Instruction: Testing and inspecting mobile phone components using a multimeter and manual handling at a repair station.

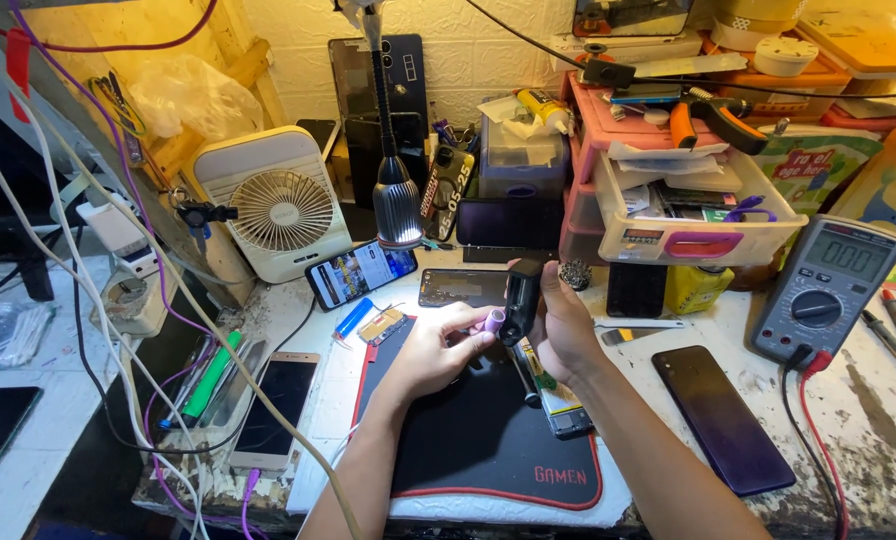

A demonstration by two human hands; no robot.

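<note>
Two bare hands hold small items together above a black work mat on a cluttered repair bench.

The left hand (438, 345) is nearly closed, its fingertips pinching a small pale purple cylinder (493, 321) and pressing it against a black, boxy handheld device (521, 297). The right hand (558, 330) is curled firmly around that device, holding it upright just above the black rectangular mat with red edging (488, 440). Under the hands, on the mat, lies an opened phone with its insides exposed (560, 400). To the right, off the mat, a dark purple smartphone (723, 418) lies flat, and beyond it sits a grey digital multimeter (830, 288). To the left stand a white desk fan (278, 205) and a silver gooseneck lamp (398, 205).
</note>
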